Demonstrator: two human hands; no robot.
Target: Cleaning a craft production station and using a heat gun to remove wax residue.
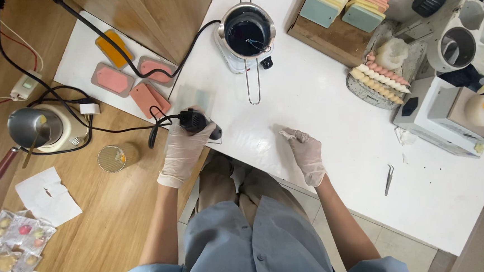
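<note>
Overhead view. Left hand (184, 151), gloved, grip closed around black corded heat tool (196, 122), barrel lying roughly along the near edge of the white surface (318, 92), nozzle end toward the right hand, cable trailing away to the left. Right hand (305, 151), gloved, well apart to the right of that grip, fingertips pinched on a small pale scrap (284, 133) pressed to the surface. Pale translucent slab (195, 98) just beyond the left grip, touching or nearly so; contact not resolvable. Dark melting pot (247, 30) farther beyond, its long handle pointing back between the two hands. Left hand nearer both slab and pot.
</note>
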